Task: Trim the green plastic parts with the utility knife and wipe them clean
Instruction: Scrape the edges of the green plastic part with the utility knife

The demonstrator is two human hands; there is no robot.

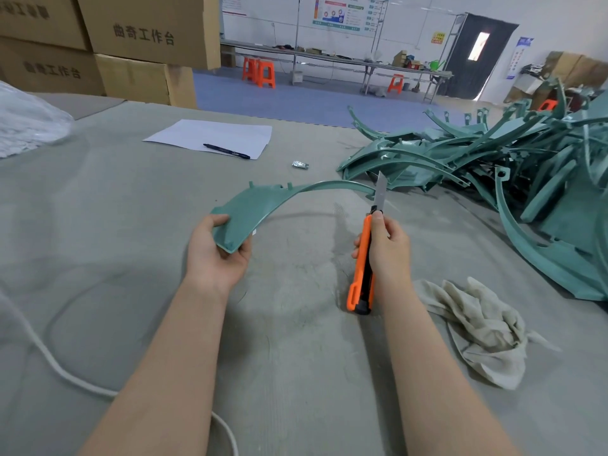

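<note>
Trimming time

Your left hand (218,255) grips the green part (260,209) above the table; your right hand (388,248) grips the knife (363,261), blade by its far tip. Slice gently next.

Blue floor (296,100) lay beyond, orange stools (260,73) stood beside a long workbench (329,57), posters (345,13) hung on white wall (418,24), dark door (493,74) held a bright pane (479,46), cardboard boxes (148,31) stacked left.

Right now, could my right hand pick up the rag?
Probably not yet: the right hand grips the knife. The rag lies close by on that side, nothing between them, so only the knife stands in the way.
</note>
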